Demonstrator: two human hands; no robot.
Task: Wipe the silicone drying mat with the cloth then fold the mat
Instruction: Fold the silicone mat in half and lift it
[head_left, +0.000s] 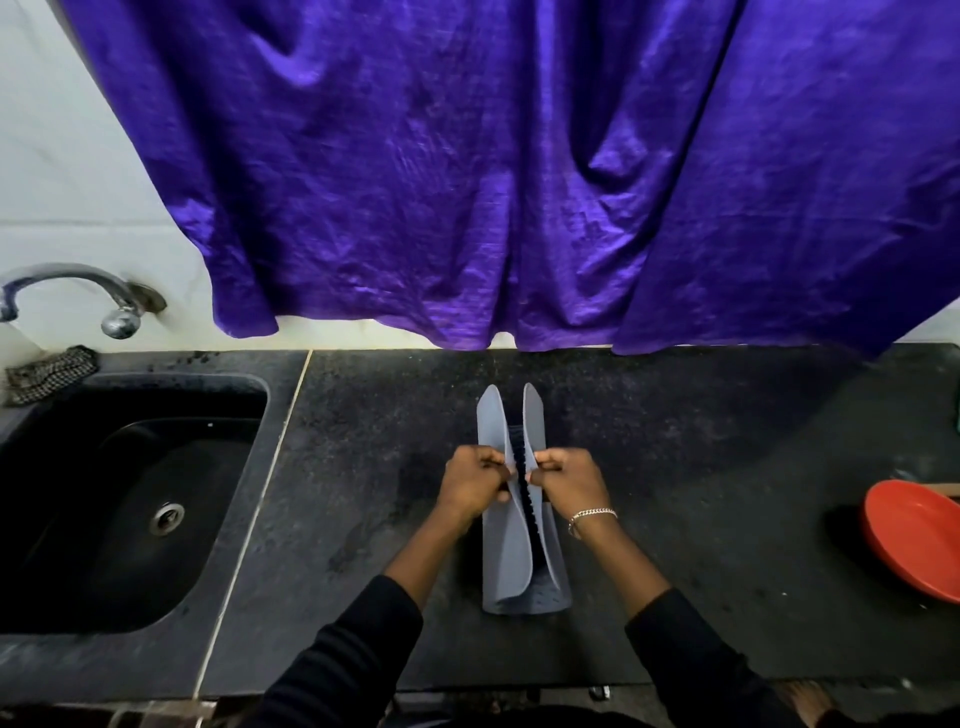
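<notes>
Black sleeves (363, 654) are reaching in from the bottom edge, and both hands are meeting over the middle of the dark counter (675, 545). Between them the grey mat (511, 561) is standing on its fold, its two long sides raised and drawn close together, with a dark ribbed strip showing in the gap. The left hand (470, 483) is pinching the left flap, its fingers (491, 462) curled tight on the edge. The right hand (569, 480), with a silver bracelet (592, 516) at the wrist, is gripping the right flap the same way. Both far corners of the mat are pointing up toward the purple curtain (467, 156) hanging behind the counter. Off to the left, a checked cloth (49, 374) is lying at the back corner of the black sink (223, 457), below the tap (78, 296). A red bowl (914, 540) is sitting near the counter's right edge, well apart from the mat.
</notes>
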